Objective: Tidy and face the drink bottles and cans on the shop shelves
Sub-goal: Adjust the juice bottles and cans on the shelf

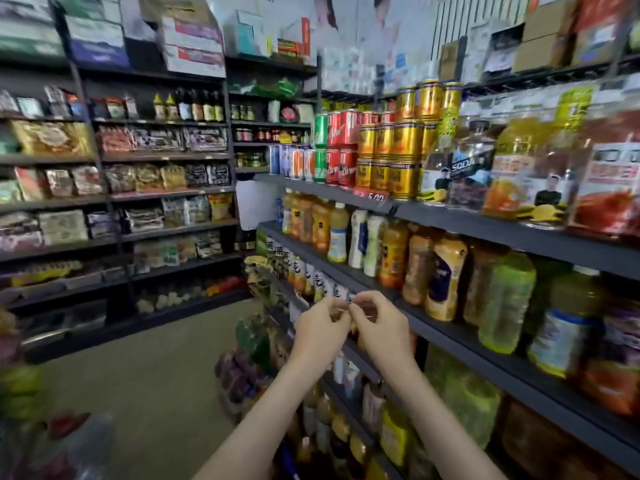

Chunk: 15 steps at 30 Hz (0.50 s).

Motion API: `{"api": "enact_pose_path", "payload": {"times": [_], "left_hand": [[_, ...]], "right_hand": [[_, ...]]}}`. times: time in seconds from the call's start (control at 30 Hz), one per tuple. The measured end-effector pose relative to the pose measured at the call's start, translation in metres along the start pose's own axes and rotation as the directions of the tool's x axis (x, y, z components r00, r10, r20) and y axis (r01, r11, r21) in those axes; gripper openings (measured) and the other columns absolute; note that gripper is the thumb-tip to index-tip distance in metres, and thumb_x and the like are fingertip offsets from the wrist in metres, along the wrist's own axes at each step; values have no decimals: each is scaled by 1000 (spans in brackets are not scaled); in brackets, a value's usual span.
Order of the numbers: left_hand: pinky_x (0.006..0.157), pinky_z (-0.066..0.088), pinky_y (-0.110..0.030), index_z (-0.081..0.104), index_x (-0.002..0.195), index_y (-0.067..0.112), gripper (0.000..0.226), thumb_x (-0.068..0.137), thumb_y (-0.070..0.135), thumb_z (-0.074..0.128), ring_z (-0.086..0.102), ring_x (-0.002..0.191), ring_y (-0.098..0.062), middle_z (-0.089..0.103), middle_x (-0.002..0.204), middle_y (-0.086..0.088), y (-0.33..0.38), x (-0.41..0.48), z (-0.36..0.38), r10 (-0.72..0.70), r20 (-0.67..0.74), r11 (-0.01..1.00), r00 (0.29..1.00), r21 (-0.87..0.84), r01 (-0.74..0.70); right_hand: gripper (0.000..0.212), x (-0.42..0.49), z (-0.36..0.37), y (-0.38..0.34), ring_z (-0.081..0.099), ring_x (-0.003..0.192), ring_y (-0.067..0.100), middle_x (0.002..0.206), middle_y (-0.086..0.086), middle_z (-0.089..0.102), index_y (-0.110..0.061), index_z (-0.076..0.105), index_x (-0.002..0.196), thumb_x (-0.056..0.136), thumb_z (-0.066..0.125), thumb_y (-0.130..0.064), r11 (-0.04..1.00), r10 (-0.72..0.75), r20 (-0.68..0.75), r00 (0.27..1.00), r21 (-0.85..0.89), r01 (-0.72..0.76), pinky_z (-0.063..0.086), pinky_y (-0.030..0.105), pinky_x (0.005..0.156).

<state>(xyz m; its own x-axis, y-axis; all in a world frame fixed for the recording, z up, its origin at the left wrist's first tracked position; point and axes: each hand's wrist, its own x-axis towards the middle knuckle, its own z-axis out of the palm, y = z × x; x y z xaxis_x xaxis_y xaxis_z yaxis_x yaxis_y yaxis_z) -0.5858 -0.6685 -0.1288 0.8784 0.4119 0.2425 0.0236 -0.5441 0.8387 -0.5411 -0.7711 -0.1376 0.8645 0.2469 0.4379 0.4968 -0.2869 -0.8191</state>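
Observation:
Both my hands are raised in front of the drinks shelving on the right. My left hand (320, 329) and my right hand (379, 327) meet at the fingertips, fingers curled, pinching a small pale piece (349, 301) that is too blurred to name. Behind them runs a row of white-labelled bottles (318, 282). One shelf up stand juice and tea bottles (443, 275) and a green bottle (505, 303). The top shelf carries stacked gold cans (398, 150), red cans (341, 147) and green cans (320, 129).
Large soda bottles (519, 161) fill the top shelf's right end. More bottles (391, 427) stand on the shelves below my arms. Wrapped drink packs (249, 358) sit on the floor (156, 358) at the shelf's foot. Snack packets (156, 174) line the far shelving.

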Motion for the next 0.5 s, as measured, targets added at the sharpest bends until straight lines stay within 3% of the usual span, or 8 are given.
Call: {"api": "enact_pose_path", "payload": {"times": [0.17,0.27,0.4,0.5], "left_hand": [[56,38,0,63,104,24,16,93,21,52,53,70,10,61,87,15,-48,125,-32,83,-35,997,996,-5,-83],[59,37,2,63,108,21,18,93,23,52,55,85,-1,58,90,14,-67,202,-53,146,-34,989,989,25,-145],[65,38,-8,62,111,23,21,93,27,51,55,91,-4,62,101,11,-89,294,-72,196,5,980,981,15,-196],[74,40,-16,64,105,26,17,92,28,53,55,92,-4,62,96,13,-105,356,-75,241,42,970,970,13,-242]], "right_hand": [[8,109,87,18,60,86,7,92,-5,63,-22,60,93,89,61,-15,999,-42,-89,995,18,44,42,10,70],[9,179,128,19,57,87,5,93,-8,60,-23,57,96,90,59,-17,998,-68,-157,985,-5,68,39,5,67],[9,256,170,21,55,84,1,92,-11,60,-23,58,99,91,58,-18,997,-59,-227,972,-69,45,37,2,65],[9,298,198,34,55,84,2,95,-8,60,-23,58,98,91,58,-18,991,-43,-280,959,-137,5,38,5,67]]}}
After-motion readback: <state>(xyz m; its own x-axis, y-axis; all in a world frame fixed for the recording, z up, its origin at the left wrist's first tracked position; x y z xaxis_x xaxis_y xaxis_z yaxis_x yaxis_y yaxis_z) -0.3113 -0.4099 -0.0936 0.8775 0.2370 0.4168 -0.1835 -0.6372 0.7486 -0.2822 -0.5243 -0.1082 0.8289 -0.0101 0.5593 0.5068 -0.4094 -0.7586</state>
